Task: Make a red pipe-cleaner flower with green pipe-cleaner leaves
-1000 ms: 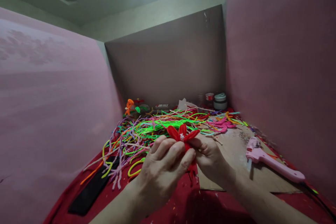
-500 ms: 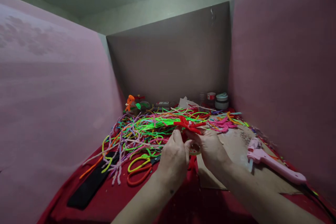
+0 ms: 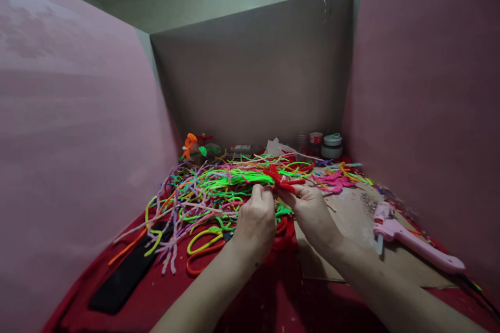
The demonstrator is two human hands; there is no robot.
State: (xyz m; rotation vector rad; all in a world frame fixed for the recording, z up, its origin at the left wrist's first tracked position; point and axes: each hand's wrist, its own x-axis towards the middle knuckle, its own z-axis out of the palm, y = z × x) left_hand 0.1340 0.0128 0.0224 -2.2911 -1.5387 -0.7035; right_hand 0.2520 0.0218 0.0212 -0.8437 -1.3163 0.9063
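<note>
A red pipe-cleaner flower with a few pale bits at its centre is held up in front of me, over the near edge of the pipe-cleaner pile. My right hand pinches it from below and right, thumb and fingers closed. On its lower left side, my left hand is closed with its fingertips against the flower's base; the exact grip is hidden behind the knuckles. Scissors with yellow and orange handles lie left of my left hand, their blades partly covered.
A pink glue gun rests on a cardboard sheet at right. A black flat strip lies at left on the red cloth. Pink pipe-cleaner shapes, a lidded jar and an orange flower stand farther back. Panels enclose three sides.
Both hands have risen slightly with the flower, which has tilted a little. A round, ring-like thing seen below the fingers earlier no longer shows. The camera view has shifted a little.
</note>
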